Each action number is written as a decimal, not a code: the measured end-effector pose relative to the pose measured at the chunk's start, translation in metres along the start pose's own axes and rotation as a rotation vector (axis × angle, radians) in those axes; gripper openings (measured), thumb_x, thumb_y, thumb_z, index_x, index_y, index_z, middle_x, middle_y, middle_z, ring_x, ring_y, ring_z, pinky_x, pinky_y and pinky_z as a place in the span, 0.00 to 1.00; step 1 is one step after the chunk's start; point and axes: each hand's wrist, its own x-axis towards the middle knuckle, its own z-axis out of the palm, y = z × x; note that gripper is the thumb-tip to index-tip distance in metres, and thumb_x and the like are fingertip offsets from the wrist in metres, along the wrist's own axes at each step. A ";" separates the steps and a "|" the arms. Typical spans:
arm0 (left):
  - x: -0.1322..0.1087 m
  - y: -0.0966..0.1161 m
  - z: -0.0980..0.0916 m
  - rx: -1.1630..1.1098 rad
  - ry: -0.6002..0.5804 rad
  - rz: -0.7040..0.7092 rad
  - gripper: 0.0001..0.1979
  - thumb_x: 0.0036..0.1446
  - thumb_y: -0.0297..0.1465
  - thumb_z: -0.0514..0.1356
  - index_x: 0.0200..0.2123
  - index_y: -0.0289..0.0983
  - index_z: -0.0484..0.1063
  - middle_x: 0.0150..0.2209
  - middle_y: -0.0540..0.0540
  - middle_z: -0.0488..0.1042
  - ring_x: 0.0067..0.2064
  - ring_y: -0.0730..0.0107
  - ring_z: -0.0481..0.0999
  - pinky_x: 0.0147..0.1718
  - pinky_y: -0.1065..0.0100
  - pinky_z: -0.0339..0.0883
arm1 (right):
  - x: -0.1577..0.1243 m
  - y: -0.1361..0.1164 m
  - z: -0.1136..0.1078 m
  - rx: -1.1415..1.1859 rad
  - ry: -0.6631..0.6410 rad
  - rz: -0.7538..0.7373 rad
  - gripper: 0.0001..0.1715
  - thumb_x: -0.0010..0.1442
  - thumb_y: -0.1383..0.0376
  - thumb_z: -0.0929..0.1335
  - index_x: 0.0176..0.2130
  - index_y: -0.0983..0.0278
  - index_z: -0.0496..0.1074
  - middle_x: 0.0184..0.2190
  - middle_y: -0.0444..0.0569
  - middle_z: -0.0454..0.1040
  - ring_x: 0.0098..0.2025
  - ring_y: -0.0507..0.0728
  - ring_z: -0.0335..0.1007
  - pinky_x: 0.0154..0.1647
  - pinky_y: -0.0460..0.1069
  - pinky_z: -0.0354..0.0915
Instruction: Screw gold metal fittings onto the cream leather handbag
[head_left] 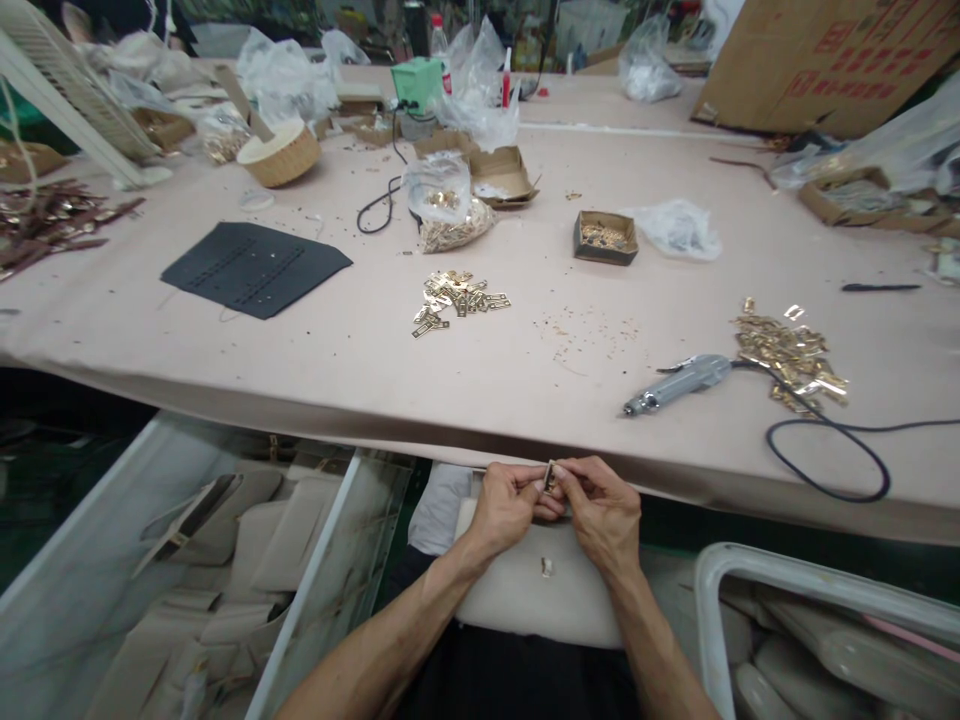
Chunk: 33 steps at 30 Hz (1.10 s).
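Observation:
My left hand [510,503] and my right hand [602,505] meet above my lap, fingers pinched from both sides on a small gold metal fitting [550,478] with a dark middle. Its exact kind is too small to make out. Beneath them a cream handbag [517,590] lies across my lap, with a small gold lock piece [547,567] on its face. Beyond my hands, on the table [465,380], are an electric screwdriver [679,385], a pile of gold plates [457,297] and a scatter of tiny screws [589,335].
A second heap of gold fittings [787,350] lies by the screwdriver's coiled cord [832,490]. A small box of screws [604,238] and a black sheet [256,268] sit farther back. Bins with cream bags stand left [352,510] and right [709,590] of my lap.

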 end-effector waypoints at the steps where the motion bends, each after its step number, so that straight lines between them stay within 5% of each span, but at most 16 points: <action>1: 0.000 0.000 0.000 -0.001 -0.003 0.001 0.20 0.57 0.38 0.65 0.47 0.29 0.82 0.31 0.40 0.83 0.30 0.60 0.84 0.34 0.64 0.80 | 0.000 0.000 0.000 -0.004 0.000 0.002 0.08 0.63 0.60 0.72 0.38 0.62 0.80 0.34 0.49 0.76 0.29 0.53 0.73 0.30 0.48 0.70; 12: -0.002 -0.001 0.000 0.002 0.019 -0.012 0.18 0.56 0.33 0.66 0.47 0.28 0.82 0.32 0.39 0.83 0.29 0.63 0.84 0.32 0.67 0.79 | 0.003 0.005 -0.002 0.077 -0.032 0.083 0.11 0.61 0.58 0.72 0.38 0.63 0.80 0.33 0.49 0.76 0.29 0.53 0.73 0.30 0.48 0.72; 33: 0.001 -0.012 0.006 0.020 0.102 0.045 0.19 0.56 0.33 0.65 0.47 0.27 0.81 0.32 0.38 0.83 0.26 0.65 0.83 0.29 0.69 0.80 | -0.003 0.011 -0.009 -0.231 -0.093 -0.346 0.18 0.65 0.72 0.66 0.51 0.59 0.78 0.36 0.49 0.70 0.35 0.53 0.69 0.34 0.48 0.68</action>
